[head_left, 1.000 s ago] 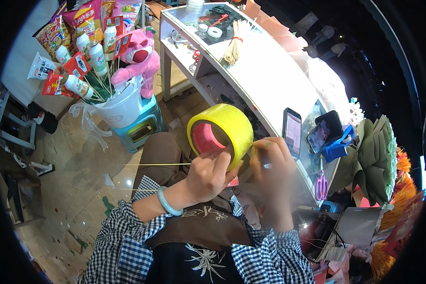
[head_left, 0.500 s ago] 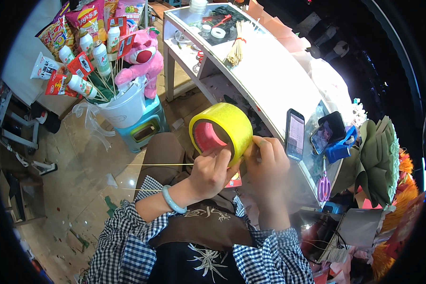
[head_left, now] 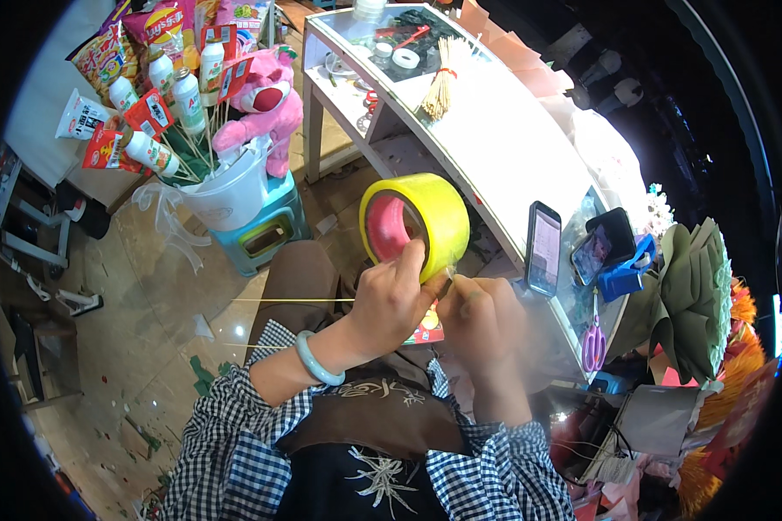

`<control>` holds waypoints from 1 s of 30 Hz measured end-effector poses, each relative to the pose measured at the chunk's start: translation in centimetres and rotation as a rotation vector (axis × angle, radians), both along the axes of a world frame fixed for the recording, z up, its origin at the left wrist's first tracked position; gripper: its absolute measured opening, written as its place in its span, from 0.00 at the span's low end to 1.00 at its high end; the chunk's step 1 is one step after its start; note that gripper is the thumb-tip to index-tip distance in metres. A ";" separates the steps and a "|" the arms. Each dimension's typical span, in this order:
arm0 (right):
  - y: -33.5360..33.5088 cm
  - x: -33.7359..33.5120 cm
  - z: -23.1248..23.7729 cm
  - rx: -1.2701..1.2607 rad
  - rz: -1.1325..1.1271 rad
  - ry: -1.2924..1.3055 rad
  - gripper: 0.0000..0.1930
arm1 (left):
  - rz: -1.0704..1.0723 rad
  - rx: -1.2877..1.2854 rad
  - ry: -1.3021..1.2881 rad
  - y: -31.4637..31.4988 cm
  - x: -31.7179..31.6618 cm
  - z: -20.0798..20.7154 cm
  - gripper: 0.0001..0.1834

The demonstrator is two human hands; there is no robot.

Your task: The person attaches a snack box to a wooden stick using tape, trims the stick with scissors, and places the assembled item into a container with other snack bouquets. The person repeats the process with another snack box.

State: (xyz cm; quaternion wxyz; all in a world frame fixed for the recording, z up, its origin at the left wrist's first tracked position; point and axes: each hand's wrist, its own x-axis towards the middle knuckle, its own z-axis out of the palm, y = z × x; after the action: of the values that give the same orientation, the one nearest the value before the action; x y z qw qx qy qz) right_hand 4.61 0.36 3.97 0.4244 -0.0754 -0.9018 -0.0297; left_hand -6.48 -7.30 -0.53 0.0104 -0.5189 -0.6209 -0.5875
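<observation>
The left hand is clamped on the lower rim of the yellow tape roll. The roll is held above the lap, in front of the near long edge of the table, with its pink core facing left. The right hand is close beside the left, fingers bent at the roll's lower right side; blur prevents telling whether they pinch the film there. A thin pale stick extends leftward from the left hand.

On the table, a phone lies along the near edge toward the right end. Purple-handled scissors lie at the near right corner. A tied stick bundle rests toward the left end.
</observation>
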 end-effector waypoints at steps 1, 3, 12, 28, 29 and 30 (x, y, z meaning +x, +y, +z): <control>-0.1 -0.1 -0.1 -0.008 -0.003 0.003 0.11 | -0.024 0.017 -0.048 0.1 0.0 0.0 0.20; -0.1 -0.2 0.0 -0.054 -0.013 0.005 0.11 | -0.061 0.028 -0.148 0.1 0.0 -0.2 0.20; 0.6 -0.3 1.7 -0.347 -0.053 0.002 0.09 | -0.121 0.052 -0.108 0.5 0.6 -2.8 0.23; -2.1 -2.1 -0.4 0.031 0.059 -0.061 0.10 | 0.167 0.000 -0.035 2.3 -0.3 -2.1 0.24; -2.2 -2.1 -0.3 0.037 0.079 -0.071 0.10 | 0.158 -0.065 -0.116 2.3 -0.3 -1.9 0.24; -2.1 -2.1 -0.1 0.040 0.096 -0.087 0.10 | 0.138 -0.015 -0.120 2.3 -0.4 -1.8 0.24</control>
State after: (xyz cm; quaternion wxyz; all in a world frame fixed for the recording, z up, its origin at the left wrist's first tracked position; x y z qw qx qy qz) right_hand 2.53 -1.77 3.84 0.3872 -0.0225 -0.9212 -0.0307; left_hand -6.93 -5.01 -2.33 0.0097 -0.4390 -0.6591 -0.6106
